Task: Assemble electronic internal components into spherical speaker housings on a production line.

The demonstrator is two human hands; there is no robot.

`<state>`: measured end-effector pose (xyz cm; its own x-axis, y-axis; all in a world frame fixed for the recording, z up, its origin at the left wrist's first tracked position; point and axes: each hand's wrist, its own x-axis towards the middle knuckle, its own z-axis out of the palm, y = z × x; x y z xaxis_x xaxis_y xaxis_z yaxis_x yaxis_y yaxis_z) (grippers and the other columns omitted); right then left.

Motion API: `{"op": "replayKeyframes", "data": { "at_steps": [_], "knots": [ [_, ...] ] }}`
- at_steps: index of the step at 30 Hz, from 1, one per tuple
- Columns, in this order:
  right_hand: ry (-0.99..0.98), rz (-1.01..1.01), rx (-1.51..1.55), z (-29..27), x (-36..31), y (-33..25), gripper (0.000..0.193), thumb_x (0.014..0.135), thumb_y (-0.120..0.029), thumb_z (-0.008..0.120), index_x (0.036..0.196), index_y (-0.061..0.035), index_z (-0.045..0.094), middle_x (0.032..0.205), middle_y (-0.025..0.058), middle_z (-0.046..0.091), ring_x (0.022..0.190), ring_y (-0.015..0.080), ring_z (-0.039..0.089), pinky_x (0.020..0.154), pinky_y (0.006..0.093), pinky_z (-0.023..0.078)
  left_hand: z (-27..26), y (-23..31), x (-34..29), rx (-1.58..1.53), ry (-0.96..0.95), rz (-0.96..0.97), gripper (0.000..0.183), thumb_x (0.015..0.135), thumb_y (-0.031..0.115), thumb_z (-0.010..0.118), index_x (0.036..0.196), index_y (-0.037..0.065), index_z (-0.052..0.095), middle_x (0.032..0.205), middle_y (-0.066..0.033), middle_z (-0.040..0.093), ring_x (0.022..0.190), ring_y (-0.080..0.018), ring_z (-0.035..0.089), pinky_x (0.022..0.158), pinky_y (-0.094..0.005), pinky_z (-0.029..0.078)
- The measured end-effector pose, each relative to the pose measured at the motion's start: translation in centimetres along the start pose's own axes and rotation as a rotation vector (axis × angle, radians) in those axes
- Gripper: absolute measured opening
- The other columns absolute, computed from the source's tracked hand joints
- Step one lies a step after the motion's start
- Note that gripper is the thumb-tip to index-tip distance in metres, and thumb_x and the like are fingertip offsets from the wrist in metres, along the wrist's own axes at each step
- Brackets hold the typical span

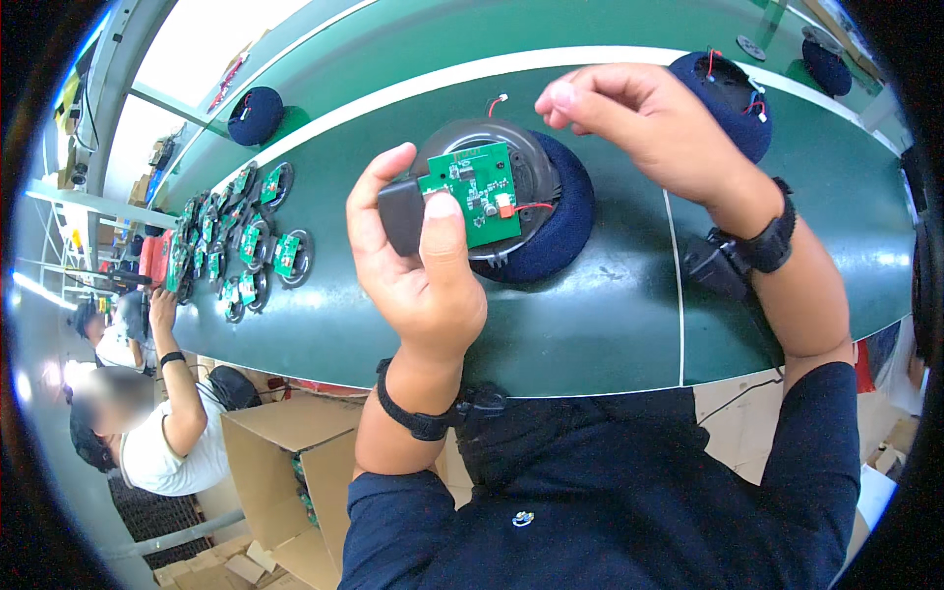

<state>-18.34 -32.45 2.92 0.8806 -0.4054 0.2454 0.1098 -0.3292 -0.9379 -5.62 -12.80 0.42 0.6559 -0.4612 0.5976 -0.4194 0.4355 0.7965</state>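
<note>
the left hand (433,285) is closed around a black block (398,218) and the left side of a green circuit board (484,177), thumb in front, fingers behind. the board is held over a dark plastic disc (534,172) and a navy fabric shell (578,211), above the middle stretch of the surface (580,339), well in from its near edge. the right hand (634,113) is raised nearer the far edge, fingers half curled; i cannot tell whether its fingertips pinch anything. a thin wire with a white plug (502,97) shows beside it. more discs with boards (251,241) are heaped toward the left end.

the board should be light and stiff but fragile, best gripped by its bare edges; its red wire (533,206) could pull loose. the disc looks smooth, perhaps slippery, so its rim suits a grip. the shell probably gives softly.
</note>
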Motion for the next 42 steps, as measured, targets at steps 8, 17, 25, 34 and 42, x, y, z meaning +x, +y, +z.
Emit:
{"op": "replayKeyframes", "data": {
  "at_steps": [8, 17, 25, 34, 42],
  "knots": [
    [-0.104, 0.150, -0.022, 2.2, 1.7, 3.3, 0.041, 0.108, -0.032, 0.054, 0.123, 0.0034, 0.066, 0.116, 0.0055, 0.071, 0.105, 0.0098, 0.061, 0.096, 0.0270, 0.049, 0.4, 0.1, 0.4, -0.175, -0.039, -0.083, 0.041, 0.094, 0.005, 0.060, 0.134, -0.003, 0.053, 0.114, -0.0085, 0.062, 0.098, -0.0103, 0.059, 0.090, -0.0253, 0.047],
    [-0.018, -0.012, 0.456, 3.6, 3.4, 1.5, 0.026, 0.105, -0.023, 0.059, 0.118, -0.0008, 0.067, 0.112, 0.0112, 0.073, 0.104, 0.0151, 0.067, 0.099, 0.0312, 0.051, 0.2, -0.7, 0.6, 0.109, -0.319, 0.673, 0.047, 0.076, -0.007, 0.067, 0.122, -0.003, 0.062, 0.105, -0.0269, 0.072, 0.088, -0.0356, 0.074, 0.077, -0.0404, 0.060],
    [0.035, -0.060, 0.485, 3.9, 3.1, 1.8, 0.027, 0.106, -0.025, 0.059, 0.121, -0.0043, 0.067, 0.109, 0.0082, 0.072, 0.102, 0.0138, 0.067, 0.096, 0.0307, 0.052, -0.8, 0.6, -0.2, 0.189, 0.031, 0.115, 0.044, 0.094, 0.007, 0.059, 0.135, -0.007, 0.055, 0.107, -0.0076, 0.063, 0.087, -0.0110, 0.059, 0.079, -0.0250, 0.049],
    [-0.059, -0.464, 0.074, 2.5, 2.6, 0.3, 0.014, 0.097, -0.011, 0.069, 0.105, -0.0020, 0.076, 0.101, 0.0092, 0.073, 0.099, 0.0175, 0.066, 0.092, 0.0320, 0.050, -0.1, -0.2, 1.4, 0.041, 0.114, 0.005, 0.036, 0.098, 0.005, 0.057, 0.132, -0.006, 0.056, 0.110, -0.0097, 0.065, 0.094, -0.0134, 0.063, 0.086, -0.0278, 0.052],
    [-0.084, -0.469, -0.281, 2.7, 0.9, -1.6, 0.014, 0.088, -0.014, 0.077, 0.095, -0.0020, 0.076, 0.092, 0.0087, 0.074, 0.082, 0.0182, 0.067, 0.076, 0.0302, 0.052, 0.3, -0.7, 1.1, -0.053, 0.107, -0.004, 0.042, 0.097, 0.005, 0.061, 0.137, -0.003, 0.052, 0.104, -0.0045, 0.062, 0.086, -0.0085, 0.059, 0.079, -0.0227, 0.049]
  ]
}}
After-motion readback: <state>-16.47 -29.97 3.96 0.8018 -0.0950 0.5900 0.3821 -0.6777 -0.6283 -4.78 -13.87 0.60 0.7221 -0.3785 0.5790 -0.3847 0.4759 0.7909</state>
